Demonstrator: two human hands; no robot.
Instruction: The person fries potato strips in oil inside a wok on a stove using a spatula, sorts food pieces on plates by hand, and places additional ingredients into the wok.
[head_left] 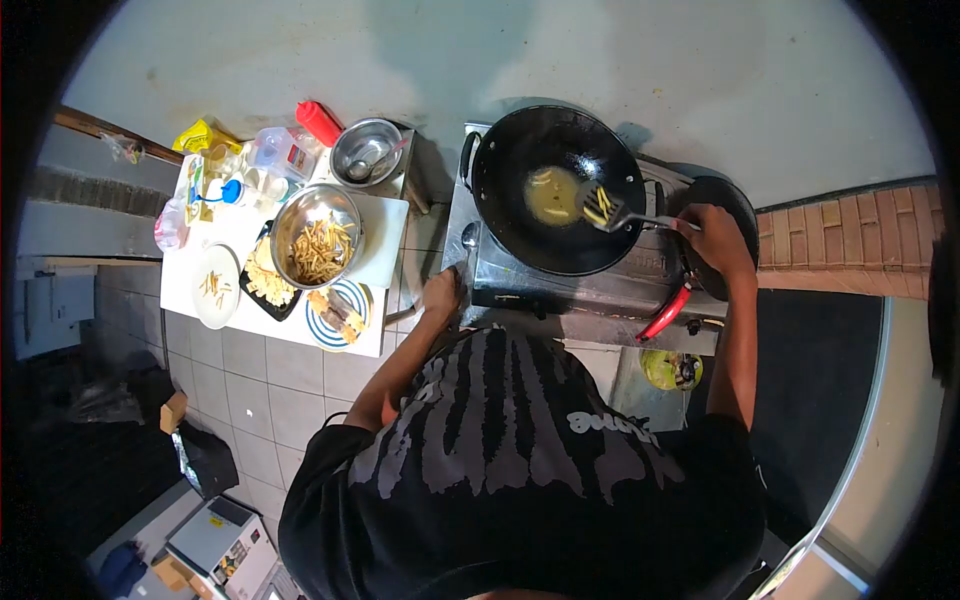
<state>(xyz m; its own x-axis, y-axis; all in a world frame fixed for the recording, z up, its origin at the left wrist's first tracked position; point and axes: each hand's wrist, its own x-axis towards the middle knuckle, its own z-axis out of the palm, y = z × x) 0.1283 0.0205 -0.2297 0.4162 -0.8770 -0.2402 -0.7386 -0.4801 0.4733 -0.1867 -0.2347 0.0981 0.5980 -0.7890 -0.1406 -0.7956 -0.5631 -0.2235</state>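
Note:
My right hand (716, 238) is closed around the handle of a metal slotted turner (622, 216). Several yellow fries (599, 207) lie on the turner's head, above the right side of a black wok (510, 235). More fries sit in the yellow oil (552, 196) at the wok's bottom. My left hand (440, 292) rests at the left edge of the stove (570, 290) with its fingers curled. Close by it lies a metal spoon (471, 234); whether the fingers grip its handle or the stove edge cannot be made out.
Left of the stove, a white table (180, 285) bears a steel bowl of fries (318, 240), another steel bowl (366, 152), a black dish (268, 285), plates and a red squeeze bottle (318, 122). A black pan with a red handle (664, 313) stands right of the wok.

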